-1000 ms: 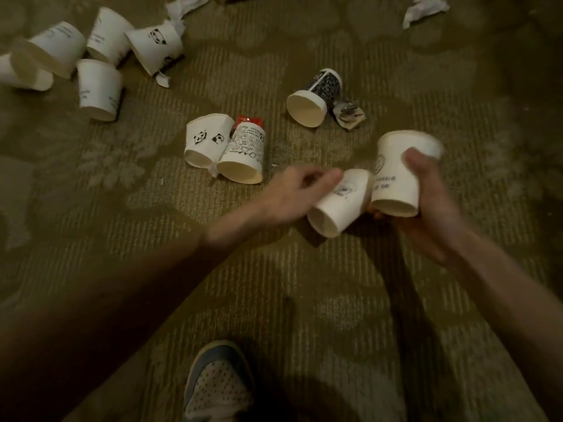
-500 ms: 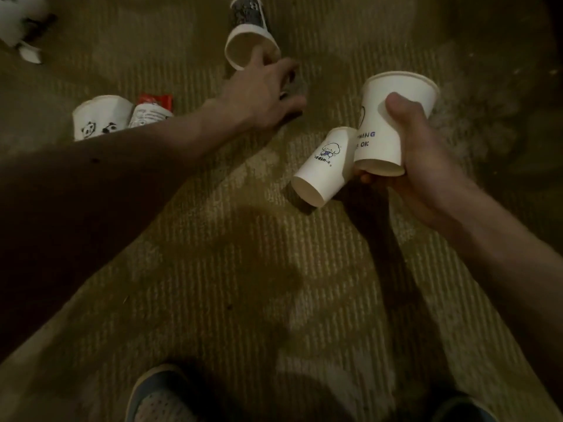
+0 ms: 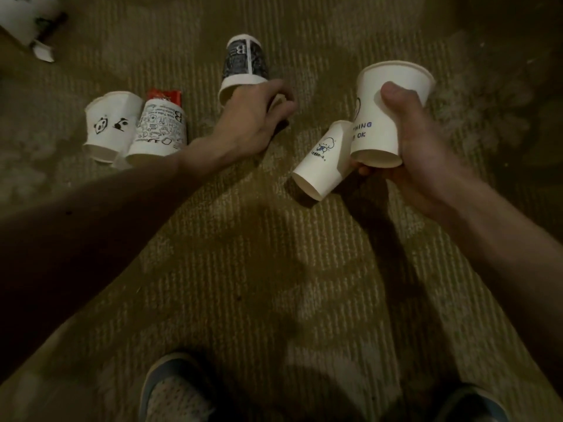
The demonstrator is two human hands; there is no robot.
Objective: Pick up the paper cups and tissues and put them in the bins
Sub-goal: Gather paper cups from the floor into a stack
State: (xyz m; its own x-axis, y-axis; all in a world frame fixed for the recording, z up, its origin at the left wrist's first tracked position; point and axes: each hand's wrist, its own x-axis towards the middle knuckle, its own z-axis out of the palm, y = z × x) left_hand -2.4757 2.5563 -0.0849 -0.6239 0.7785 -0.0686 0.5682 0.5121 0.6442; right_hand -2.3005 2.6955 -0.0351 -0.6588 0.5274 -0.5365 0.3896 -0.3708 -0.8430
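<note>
Above the patterned carpet (image 3: 274, 239), the right hand (image 3: 426, 153) is gripping a tall white cup (image 3: 380, 141) with blue lettering, upright, mouth up. Its fingers are also pinning a smaller cartoon-printed cup (image 3: 320, 159), tilting mouth down-left. A dark-printed cup (image 3: 243, 62) is lying lengthwise away from the person, mouth nearest, where the left hand (image 3: 249, 126) is curling round a pale scrap (image 3: 278, 101).

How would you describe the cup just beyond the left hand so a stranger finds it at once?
On the olive carpet, look just past the left hand, at top centre. The cup lies on its side, mouth towards the hand. Unlike the white panda cup and doodle cup to its left, its wall is black with pale lettering.
</note>
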